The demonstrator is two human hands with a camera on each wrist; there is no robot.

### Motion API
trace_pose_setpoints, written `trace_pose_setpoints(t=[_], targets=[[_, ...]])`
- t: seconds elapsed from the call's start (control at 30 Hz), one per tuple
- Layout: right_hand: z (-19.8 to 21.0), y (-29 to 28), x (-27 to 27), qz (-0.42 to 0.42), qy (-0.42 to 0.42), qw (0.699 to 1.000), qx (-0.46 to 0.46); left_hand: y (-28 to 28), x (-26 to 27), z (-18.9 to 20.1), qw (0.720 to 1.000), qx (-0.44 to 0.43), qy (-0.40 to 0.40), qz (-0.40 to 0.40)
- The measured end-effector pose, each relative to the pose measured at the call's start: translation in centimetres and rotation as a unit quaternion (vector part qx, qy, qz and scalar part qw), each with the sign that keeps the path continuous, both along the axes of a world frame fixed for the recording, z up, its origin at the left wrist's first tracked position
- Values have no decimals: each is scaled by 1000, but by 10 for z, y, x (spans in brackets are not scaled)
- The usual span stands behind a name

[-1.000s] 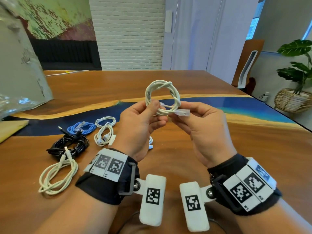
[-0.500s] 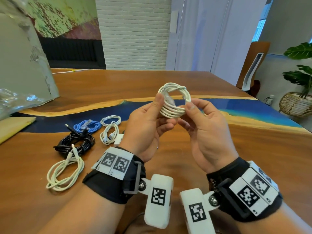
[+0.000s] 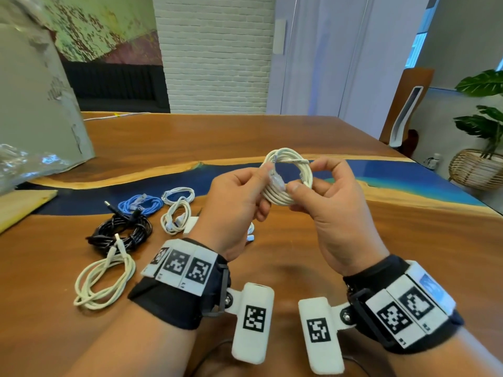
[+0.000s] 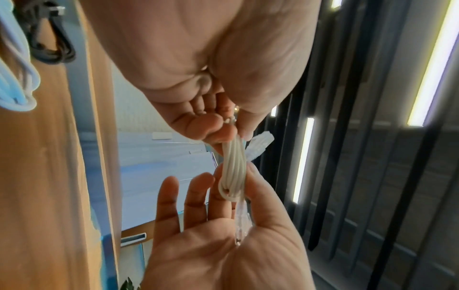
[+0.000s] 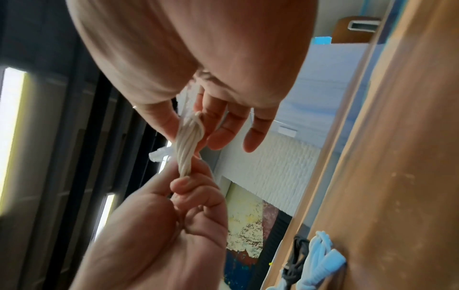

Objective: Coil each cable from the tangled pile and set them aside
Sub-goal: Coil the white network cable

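White cable coil [image 3: 288, 176] is held above the worktop [image 3: 408, 240], pinched at nine o'clock by the left hand [image 3: 234, 202] and at three by the right hand [image 3: 330, 210]; the loose plug should be tucked through, loops kept pinched.

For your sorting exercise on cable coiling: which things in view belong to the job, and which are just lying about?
Part of the job:
white cable coil, held by left hand and right hand
blue cable
black cable
cream cable
small white cables

Lying about:
plastic bag
potted plant
chair
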State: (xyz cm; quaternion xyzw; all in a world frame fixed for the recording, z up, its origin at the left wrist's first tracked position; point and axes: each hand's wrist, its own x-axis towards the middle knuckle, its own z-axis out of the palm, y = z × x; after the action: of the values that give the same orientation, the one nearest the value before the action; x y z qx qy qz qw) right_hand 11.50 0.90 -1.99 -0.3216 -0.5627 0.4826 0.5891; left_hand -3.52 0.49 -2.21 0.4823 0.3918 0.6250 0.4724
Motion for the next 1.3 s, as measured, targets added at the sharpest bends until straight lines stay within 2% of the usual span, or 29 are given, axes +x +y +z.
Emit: trace_pose_setpoints(t=[0.13,0.3,0.5,0.7,1.03,1.3], targets=[[-3,2,1,-32,-19,999,-24,0,4,-2,998,16,52,5],[-1,5,6,-45,-25,999,-19,-1,6,-2,999,14,29,-28],[-1,4,8,-52,-50,997,-1,1,4,-8,996,46,78,-16],[-1,4,7,-48,-68,997,2,3,1,-7,997,49,50,-7],[-1,5,11,-38,-63,997,-9,4,-2,-7,995,45,85,18],[-4,14,18,-77,-82,993,-35,10,-15,-4,996,21,82,41]])
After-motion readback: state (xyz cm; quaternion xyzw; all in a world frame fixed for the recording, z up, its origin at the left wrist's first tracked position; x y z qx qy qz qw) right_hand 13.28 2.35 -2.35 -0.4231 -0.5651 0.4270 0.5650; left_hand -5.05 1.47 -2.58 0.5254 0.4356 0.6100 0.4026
